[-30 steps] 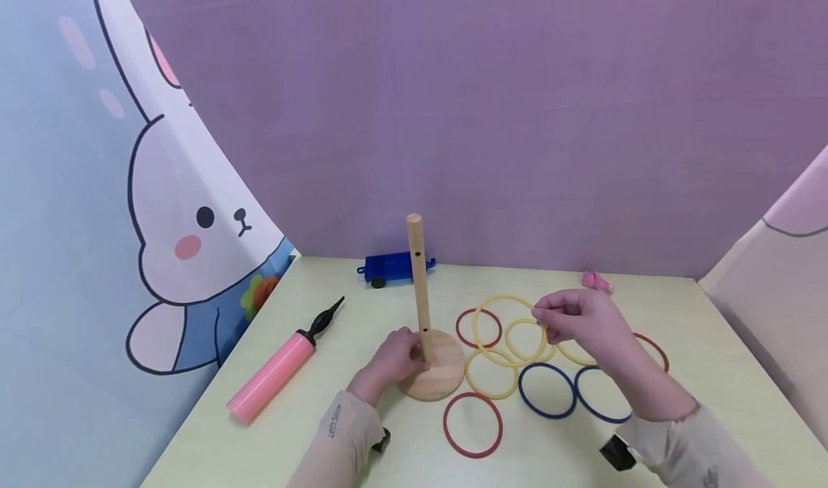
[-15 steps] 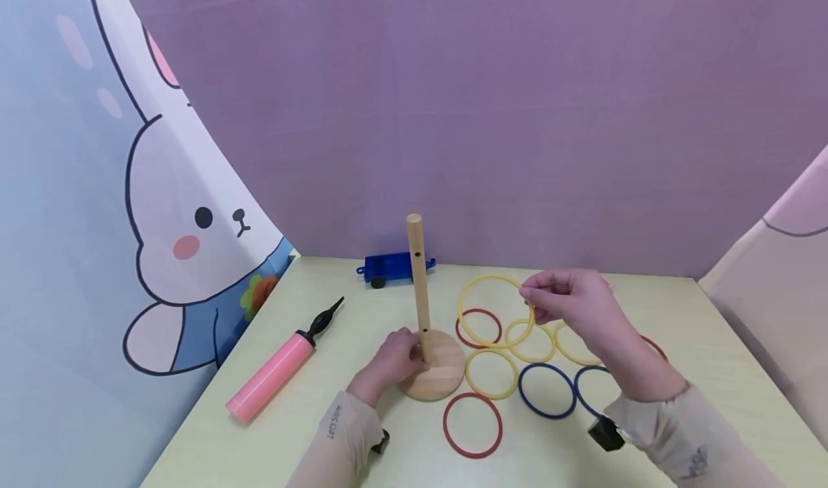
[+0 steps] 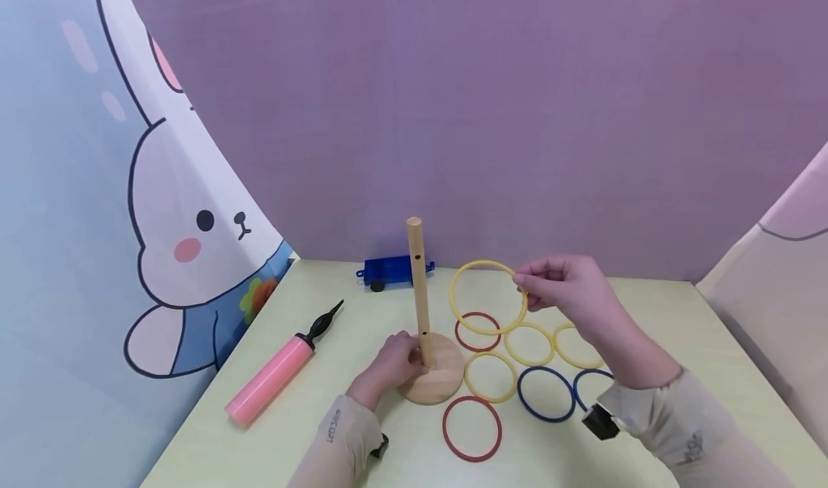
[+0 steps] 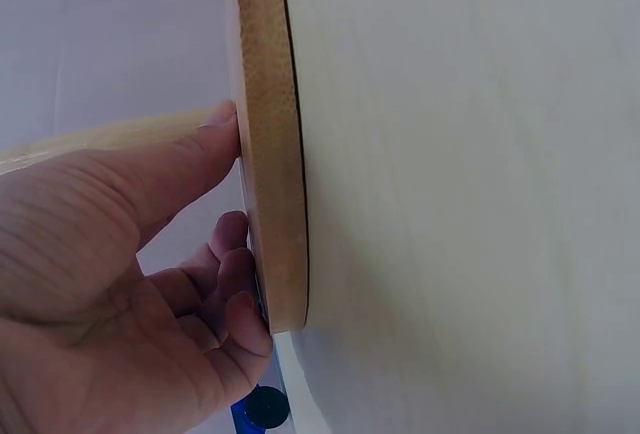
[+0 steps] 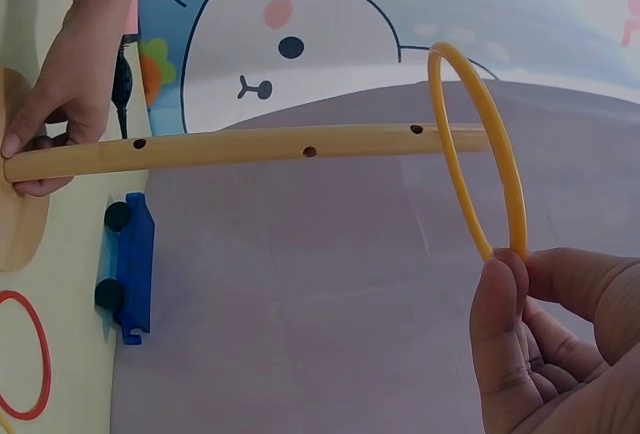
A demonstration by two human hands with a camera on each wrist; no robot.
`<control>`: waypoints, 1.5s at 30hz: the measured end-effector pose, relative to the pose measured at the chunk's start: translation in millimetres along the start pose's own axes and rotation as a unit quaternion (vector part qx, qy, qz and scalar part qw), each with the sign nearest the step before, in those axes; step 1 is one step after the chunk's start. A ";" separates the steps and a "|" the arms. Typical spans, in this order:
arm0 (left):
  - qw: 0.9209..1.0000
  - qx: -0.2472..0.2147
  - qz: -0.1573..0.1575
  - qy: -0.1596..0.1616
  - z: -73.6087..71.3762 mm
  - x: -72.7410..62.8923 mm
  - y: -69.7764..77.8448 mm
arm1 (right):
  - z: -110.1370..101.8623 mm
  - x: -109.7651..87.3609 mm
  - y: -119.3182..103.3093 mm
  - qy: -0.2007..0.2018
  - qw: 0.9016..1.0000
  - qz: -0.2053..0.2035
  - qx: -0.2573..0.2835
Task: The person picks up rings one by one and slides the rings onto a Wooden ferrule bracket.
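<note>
The grip of the right hand (image 3: 563, 287) was narrow: the thumb and fingertips pinched a yellow ring (image 5: 505, 154) at its edge. The ring was in the air above the bench (image 3: 537, 452), its face turned toward the head camera. It stood to the right of a wooden stand (image 3: 419, 279) and apart from it, not around its post, though the two overlapped in the right wrist view.

The grip of the left hand (image 3: 391, 358) was on the stand, at the foot of the upright post. The thumb lay on one side of the post, the bent fingers on the other, with thumb and fingertips touching the round base (image 3: 446, 376).

Rings lay flat to the right of the base. The near yellow ring (image 3: 466, 374) was just beside it, with the near red ring (image 3: 472, 460) in front and the far red ring (image 3: 479, 351) behind. Farther right were the middle yellow ring (image 3: 529, 365), the right yellow ring (image 3: 578, 366), a blue ring (image 3: 548, 421) and a second blue ring (image 3: 575, 387), the last partly hidden by the right arm.

Behind the post stood a blue wheeled toy (image 3: 387, 269). A pink pump (image 3: 268, 381) with a black nozzle lay well to the left. A purple cloth (image 3: 453, 114) hung behind the bench.
</note>
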State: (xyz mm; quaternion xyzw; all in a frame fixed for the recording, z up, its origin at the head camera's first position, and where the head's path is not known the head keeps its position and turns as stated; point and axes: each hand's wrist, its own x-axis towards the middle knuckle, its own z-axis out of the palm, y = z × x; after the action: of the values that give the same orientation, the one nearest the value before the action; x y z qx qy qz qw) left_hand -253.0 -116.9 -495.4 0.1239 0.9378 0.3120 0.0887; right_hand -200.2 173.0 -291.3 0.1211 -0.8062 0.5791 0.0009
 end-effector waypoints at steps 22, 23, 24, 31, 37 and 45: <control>1.000 0.002 0.013 0.005 1.1 -0.8 -2.4 | 14.5 10.2 -26.3 -0.020 0.998 -0.013 0.052; 1.000 0.001 0.013 0.005 1.1 -1.0 -2.4 | 15.3 10.4 -27.4 -0.022 0.998 -0.011 0.055; 1.000 0.000 0.014 0.005 1.2 -1.0 -2.5 | 16.0 10.7 -28.5 -0.023 0.998 -0.012 0.057; 1.000 -0.009 0.008 -0.002 0.9 -0.5 -2.5 | 23.6 13.6 -40.0 -0.024 0.998 -0.009 0.060; 1.000 -0.002 0.012 -0.001 1.6 -0.4 -3.3 | 30.0 15.7 -49.5 -0.019 0.997 -0.007 0.072; 1.000 0.002 0.016 0.000 0.4 -0.7 -2.5 | 34.7 20.2 -54.1 -0.004 0.997 -0.013 0.081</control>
State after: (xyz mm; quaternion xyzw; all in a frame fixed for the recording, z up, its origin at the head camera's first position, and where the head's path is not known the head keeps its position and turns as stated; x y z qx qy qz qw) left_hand -252.7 -118.8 -497.1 0.1388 0.9365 0.3112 0.0832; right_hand -204.4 120.4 -249.4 0.1332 -0.7553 0.6417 -0.0046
